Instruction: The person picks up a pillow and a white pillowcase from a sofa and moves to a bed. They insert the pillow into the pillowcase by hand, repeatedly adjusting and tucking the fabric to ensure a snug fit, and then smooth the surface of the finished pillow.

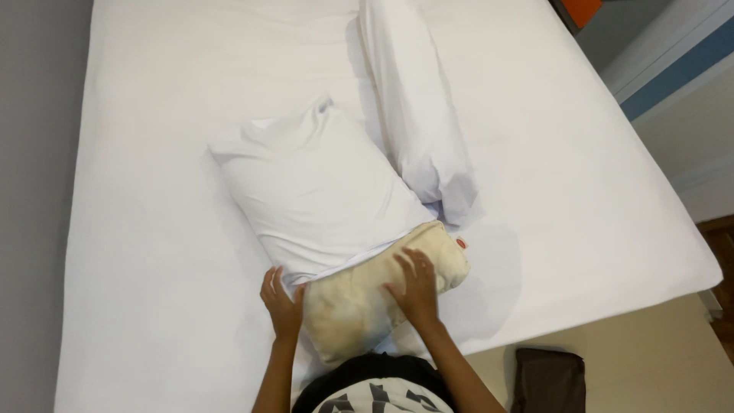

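Note:
A cream-coloured pillow [359, 306] lies on the white bed [153, 153] near its front edge, its far part inside a white pillowcase [313, 191]. My left hand [280, 302] grips the open edge of the pillowcase at the pillow's left side. Flat on the bare cream end rests my right hand [414, 287], fingers spread. A small red tag [461, 243] shows at the pillow's right corner.
A second white pillow [417, 107] lies lengthwise behind, reaching toward the bed's far end. A dark folded thing [549, 380] lies on the pale floor at the bed's front right. A grey wall runs along the left side.

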